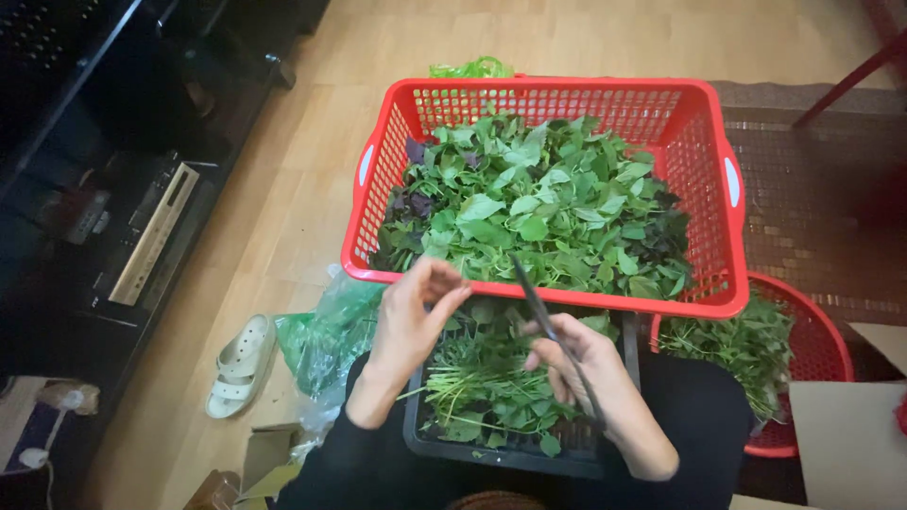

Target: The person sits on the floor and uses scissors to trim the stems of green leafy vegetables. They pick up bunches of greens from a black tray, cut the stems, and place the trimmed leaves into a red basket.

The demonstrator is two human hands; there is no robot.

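Over a black tray (pixel 605 455) of leafy greens (pixel 491 392), a dark thin stem (pixel 543 312) is gripped by the right hand (pixel 595 382), pointing toward 11 o'clock, while the left hand (pixel 411 321) is pinched shut on a sprig, the red basket (pixel 704 189) lying at 12 o'clock.

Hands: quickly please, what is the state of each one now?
Left hand: fingers pinched together above the dark tray; a held leaf cannot be told.
Right hand: closed on a thin dark stem.
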